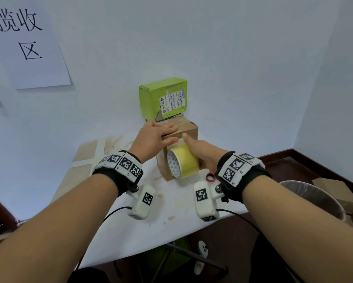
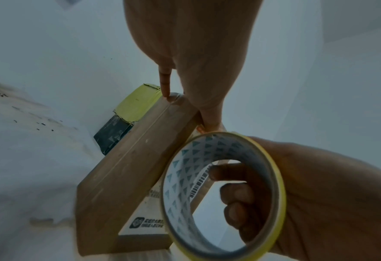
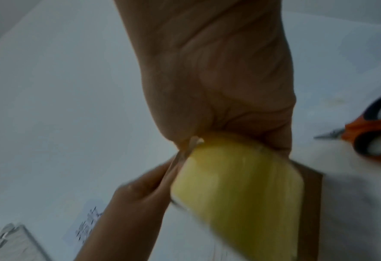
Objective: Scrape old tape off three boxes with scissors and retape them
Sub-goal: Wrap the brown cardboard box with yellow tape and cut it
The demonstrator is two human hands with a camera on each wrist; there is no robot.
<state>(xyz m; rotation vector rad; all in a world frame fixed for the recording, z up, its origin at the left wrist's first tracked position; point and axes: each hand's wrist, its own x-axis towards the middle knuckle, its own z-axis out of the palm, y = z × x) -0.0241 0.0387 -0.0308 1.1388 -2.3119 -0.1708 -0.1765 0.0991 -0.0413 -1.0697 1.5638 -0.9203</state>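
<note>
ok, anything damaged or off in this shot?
Yes: the green box at the back has a torn patch along its lower front edge, baring cardboard. The table is blotched with brown stains. The brown box being taped looks intact.

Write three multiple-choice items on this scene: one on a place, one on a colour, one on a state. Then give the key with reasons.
1. Where is the green box?
A. atop the brown box
B. in the bin
C. on the floor

2. What colour is the tape roll?
A. blue
B. yellow
C. black

3. How is the left hand?
A. clenched in the air
B. gripping scissors
C. pressed flat on the brown box

Key: A, it sits on the brown box by the wall; B, its outer band is yellow; C, straight fingers lie on the box top while the right hand holds the roll.
</note>
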